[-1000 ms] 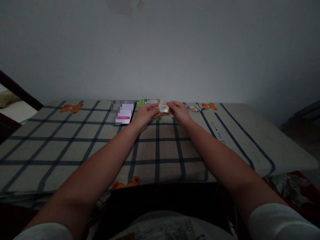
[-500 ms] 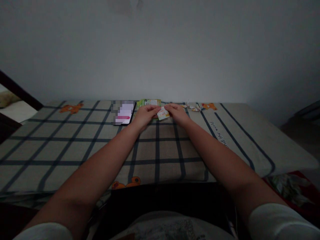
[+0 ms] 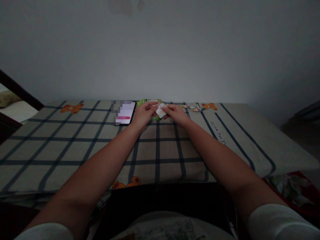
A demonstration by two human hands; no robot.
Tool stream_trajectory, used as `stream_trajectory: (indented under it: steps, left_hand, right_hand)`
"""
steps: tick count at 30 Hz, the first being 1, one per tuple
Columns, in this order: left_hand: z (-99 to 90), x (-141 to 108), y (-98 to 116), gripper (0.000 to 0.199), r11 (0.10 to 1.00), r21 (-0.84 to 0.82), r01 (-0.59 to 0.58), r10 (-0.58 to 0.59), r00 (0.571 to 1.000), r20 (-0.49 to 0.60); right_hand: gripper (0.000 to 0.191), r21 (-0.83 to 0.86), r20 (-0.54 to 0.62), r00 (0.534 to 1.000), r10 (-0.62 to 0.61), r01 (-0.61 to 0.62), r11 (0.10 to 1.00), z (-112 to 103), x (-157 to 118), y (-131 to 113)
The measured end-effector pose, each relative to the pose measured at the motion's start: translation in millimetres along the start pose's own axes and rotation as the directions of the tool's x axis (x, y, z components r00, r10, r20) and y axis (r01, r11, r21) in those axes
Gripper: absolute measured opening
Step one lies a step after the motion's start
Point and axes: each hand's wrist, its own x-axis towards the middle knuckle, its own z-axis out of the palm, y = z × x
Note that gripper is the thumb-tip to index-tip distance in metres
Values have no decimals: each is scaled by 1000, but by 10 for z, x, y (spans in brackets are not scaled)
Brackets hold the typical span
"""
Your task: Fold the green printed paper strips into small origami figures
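Between my two hands is a small printed packet (image 3: pixel 161 111), white with orange and green marks, tilted over the table. My left hand (image 3: pixel 145 113) pinches its left edge between thumb and finger. On the other side my right hand (image 3: pixel 176 113) grips it the same way, thumb on top. Just behind and under the hands lies a pile of green printed packets (image 3: pixel 150 100), partly covered by my left hand. A phone with a lit screen (image 3: pixel 126 112) lies to the left of that hand. Crumpled paper scraps (image 3: pixel 193 106) lie to the right of my right hand.
The table wears a checked cloth (image 3: pixel 100 150) with bear prints. A plain wall (image 3: pixel 160 50) stands right behind it. Dark wooden chair parts (image 3: pixel 17 90) rise at the left. Something red and green (image 3: pixel 292 188) sits below the table's right edge.
The packet has turned, tilting up more steeply between my hands, and has shifted slightly left. My right thumb now lies across its face. The phone and scraps stay put.
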Motion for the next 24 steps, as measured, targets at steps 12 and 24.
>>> stream_trajectory:
  steps: [12,24]
  left_hand:
    - [-55,28,-114,36,990,139,-14,2,996,85]
    - [-84,37,-110,33,962,245,-120,93,989,118]
  right_hand:
    - [33,145,70,993,95,-104,984,27,-39,-45]
    - [28,107,74,990,121,-128,986,-5,-26,-55]
